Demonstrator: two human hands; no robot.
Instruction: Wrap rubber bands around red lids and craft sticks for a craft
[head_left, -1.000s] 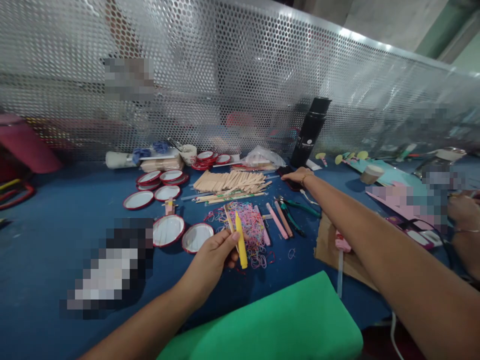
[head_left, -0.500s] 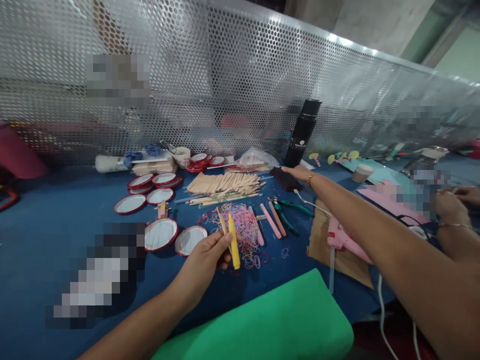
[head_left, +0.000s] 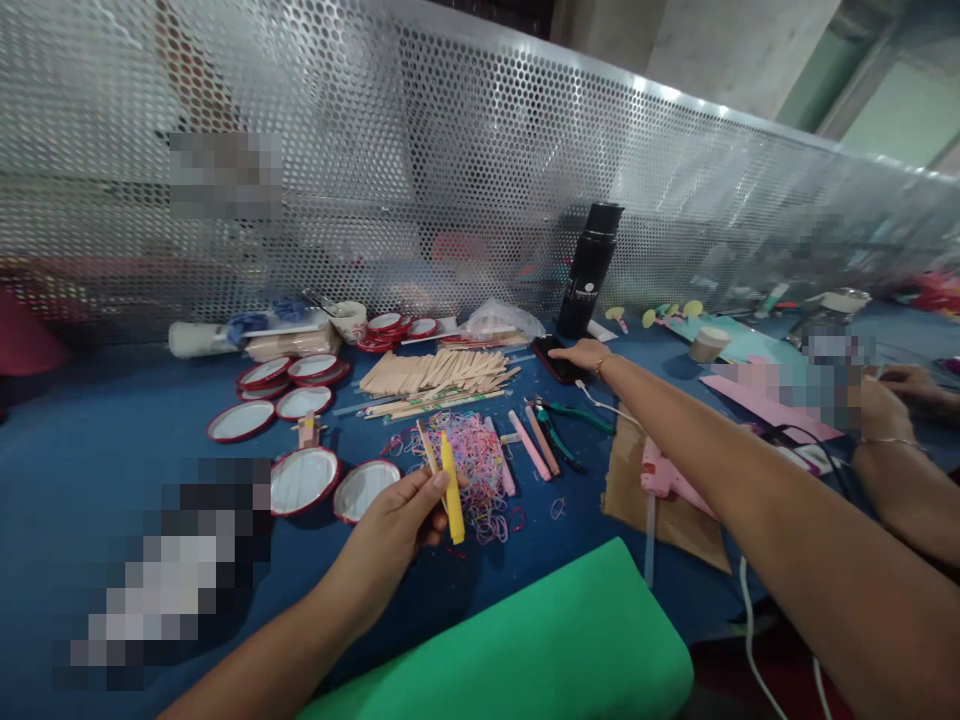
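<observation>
My left hand [head_left: 420,505] is closed around a yellow marker [head_left: 452,490] and a thin wooden craft stick [head_left: 427,447], both pointing up over a heap of multicoloured rubber bands [head_left: 480,460]. Farther off, my right arm reaches across to a black phone [head_left: 551,368] lying on the table with a white cable plugged in. My right hand [head_left: 589,355] has a finger stretched out onto the phone's screen and grips nothing. Pink and brown markers [head_left: 541,440] lie near green-handled pliers [head_left: 559,435] between my hands.
White, red-rimmed lids [head_left: 304,480] lie left, wooden craft sticks [head_left: 435,370] in the middle. A black bottle [head_left: 591,270] stands behind the phone. A pink glue gun [head_left: 667,478] rests on cardboard [head_left: 626,485]. Green sheet [head_left: 525,640] is in front. Another person's hands [head_left: 889,410] are at right.
The view has shifted slightly, moving the scene left. My right fingertip has moved from the phone's far edge onto its screen. My left hand still holds the marker and stick.
</observation>
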